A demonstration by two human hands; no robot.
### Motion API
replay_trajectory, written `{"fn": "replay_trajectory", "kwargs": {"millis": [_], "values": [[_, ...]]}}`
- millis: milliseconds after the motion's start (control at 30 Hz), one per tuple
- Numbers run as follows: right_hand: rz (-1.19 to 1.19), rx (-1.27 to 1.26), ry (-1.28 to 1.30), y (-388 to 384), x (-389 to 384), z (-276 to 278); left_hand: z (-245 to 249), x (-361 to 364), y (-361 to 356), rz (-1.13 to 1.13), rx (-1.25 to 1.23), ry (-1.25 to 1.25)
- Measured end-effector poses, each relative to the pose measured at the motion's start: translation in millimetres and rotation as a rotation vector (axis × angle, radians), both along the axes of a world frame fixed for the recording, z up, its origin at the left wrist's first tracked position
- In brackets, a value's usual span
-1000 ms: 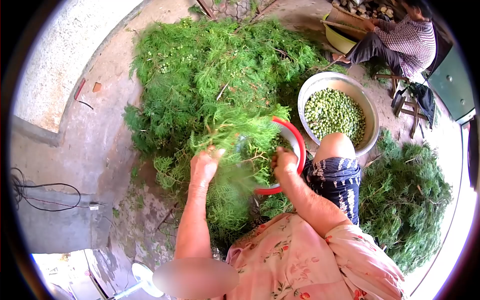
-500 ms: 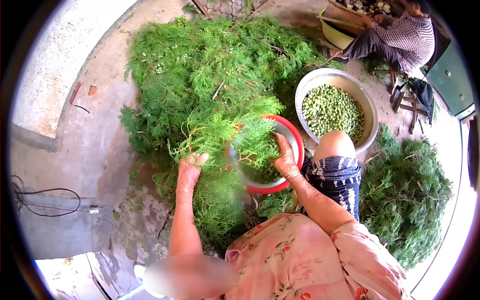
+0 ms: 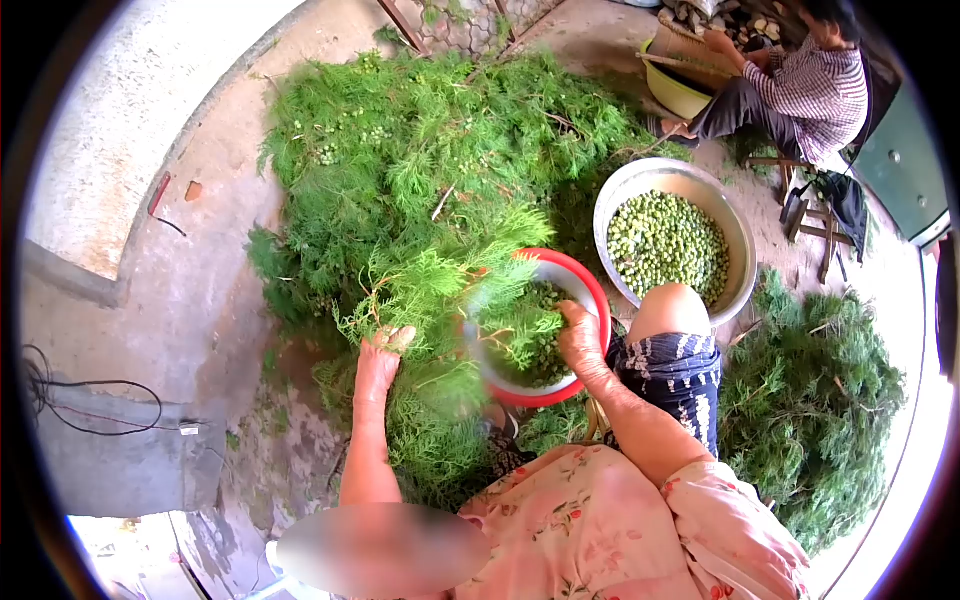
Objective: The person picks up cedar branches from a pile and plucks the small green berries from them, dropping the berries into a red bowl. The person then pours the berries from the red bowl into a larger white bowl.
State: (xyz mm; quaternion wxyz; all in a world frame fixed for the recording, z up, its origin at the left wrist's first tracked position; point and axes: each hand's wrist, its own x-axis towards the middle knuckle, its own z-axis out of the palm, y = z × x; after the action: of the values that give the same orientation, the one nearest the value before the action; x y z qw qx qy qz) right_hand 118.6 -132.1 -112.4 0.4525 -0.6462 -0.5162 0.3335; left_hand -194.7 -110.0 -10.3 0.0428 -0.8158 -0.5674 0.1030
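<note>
A leafy green branch [image 3: 425, 275] stretches from my left hand [image 3: 380, 360] across to the red-rimmed bowl [image 3: 603, 300]. My left hand is closed round the stem end of it. At the right side of this bowl, my right hand [image 3: 580, 338] has its fingers curled at the tips of the foliage; what they pinch is too small to make out. Small green cones [image 3: 545, 360] lie inside the bowl, partly hidden by the leaves. Beyond it stands a large metal basin [image 3: 745, 215] holding many loose green cones [image 3: 668, 240].
A big heap of cut branches [image 3: 400, 150] covers the ground ahead. Another pile [image 3: 810, 400] lies at the right. Another person [image 3: 810, 95] sits at the upper right by a yellow tub [image 3: 675, 95]. A wooden stool [image 3: 825, 225] is behind them. Black cable [image 3: 100, 380] lies at left.
My right hand has shifted slightly, its fingers now more curled over the foliage. The branch tips sit a little lower over the bowl. The other person's hands have moved. The whole view has shifted slightly.
</note>
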Motion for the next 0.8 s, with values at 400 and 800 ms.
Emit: {"fn": "replay_trajectory", "kwargs": {"millis": [400,800], "values": [[0.161,0.041,0.02,-7.5,-4.6,-0.5,137.6,-60.5,11.3,0.584,0.245,-1.443],[0.045,0.13,0.06,4.5,-5.7,49.3,212.4,-123.2,-21.6,0.706,1.041,-1.813]]}}
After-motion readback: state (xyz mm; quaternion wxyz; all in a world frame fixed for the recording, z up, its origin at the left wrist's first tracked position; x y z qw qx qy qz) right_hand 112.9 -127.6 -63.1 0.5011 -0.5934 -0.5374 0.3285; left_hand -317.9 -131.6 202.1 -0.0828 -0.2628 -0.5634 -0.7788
